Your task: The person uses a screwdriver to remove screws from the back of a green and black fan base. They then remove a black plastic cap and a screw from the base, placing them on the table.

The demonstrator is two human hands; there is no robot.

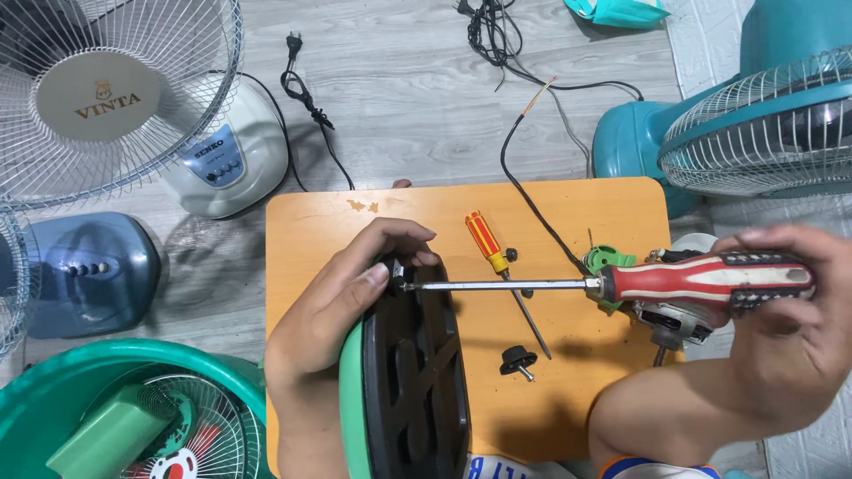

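The left hand (355, 284) is clamping the black-and-green fan base (408, 381) on edge at the board's (577, 213) near left side, while the right hand (790, 310) is closing around a red screwdriver (621, 282), tip meeting the base's top. Bare board is lying between them, holding a small screwdriver (497, 262) and black knob (518, 359). The base is running off the bottom edge, and the motor (674, 319) is sitting half hidden behind the screwdriver handle.

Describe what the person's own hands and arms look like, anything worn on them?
Both hands are bare: no gloves, rings, watch or bracelets show on the left hand or the right hand. The forearms are uncovered too, with no sleeves in view as far as the frame reaches. Fingernails are short and unpainted. No markings are visible.
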